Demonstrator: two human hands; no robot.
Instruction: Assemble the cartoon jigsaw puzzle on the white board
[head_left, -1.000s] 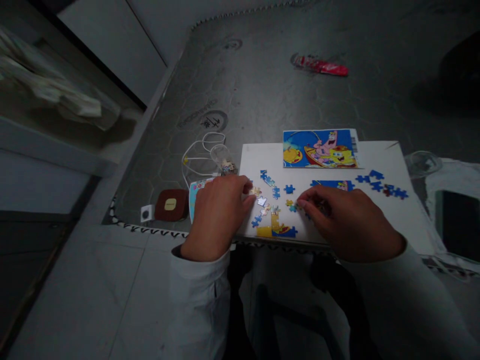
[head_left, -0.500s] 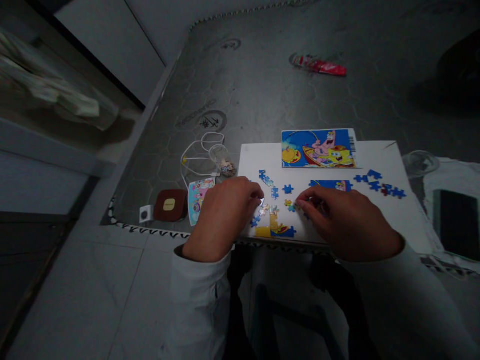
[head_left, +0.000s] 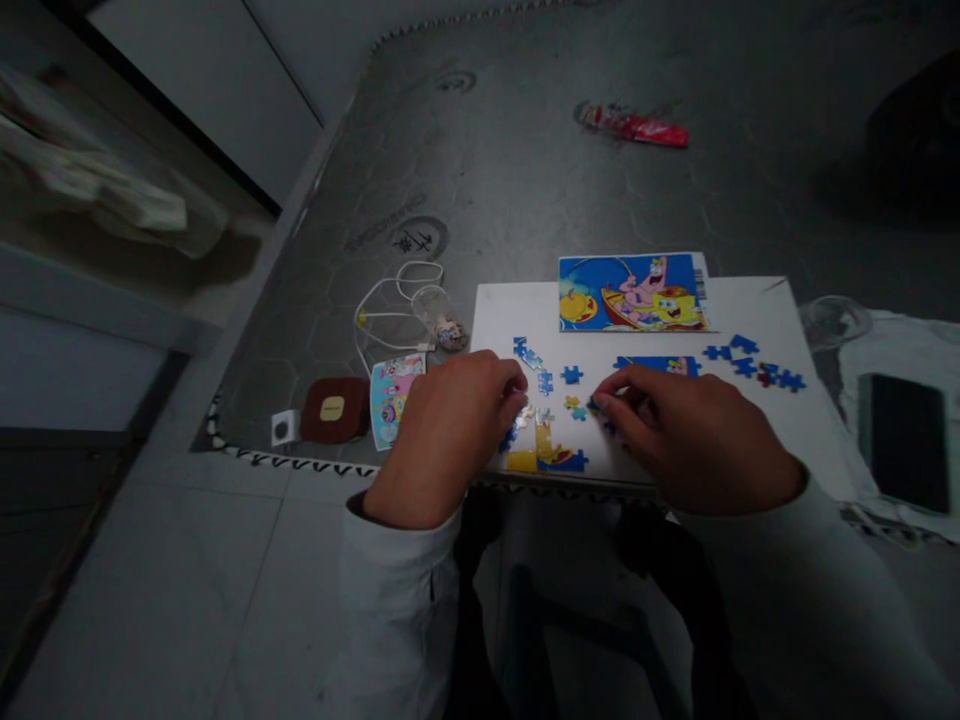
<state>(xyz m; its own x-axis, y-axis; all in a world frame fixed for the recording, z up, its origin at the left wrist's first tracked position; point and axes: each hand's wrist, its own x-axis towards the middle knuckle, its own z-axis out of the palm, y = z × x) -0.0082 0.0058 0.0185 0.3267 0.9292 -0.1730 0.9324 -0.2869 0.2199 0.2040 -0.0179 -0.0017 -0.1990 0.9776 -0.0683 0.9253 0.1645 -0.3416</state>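
Note:
My left hand (head_left: 457, 430) rests curled on the near left of a white board (head_left: 510, 310), its fingertips over a cluster of small jigsaw pieces (head_left: 525, 415). My right hand (head_left: 675, 430) pinches at a small blue jigsaw piece (head_left: 598, 405), close to a partly joined puzzle section (head_left: 547, 455). Loose blue pieces (head_left: 750, 358) lie at the board's right. Several more (head_left: 544, 368) are scattered in the middle. A printed cartoon picture card (head_left: 634, 292) lies at the board's far edge. My hands hide part of the pieces.
A clear cup (head_left: 431, 305) and a lump of pieces (head_left: 450, 333) stand left of the board, with a white cable (head_left: 390, 310), a small cartoon card (head_left: 394, 400) and a brown pad (head_left: 334, 410). A red wrapper (head_left: 634, 128) lies farther off, and a phone (head_left: 907, 445) lies right.
My left hand has moved right over the pieces, uncovering the small cartoon card. My right fingers have drawn closer together at the blue piece. The whole view has shifted slightly.

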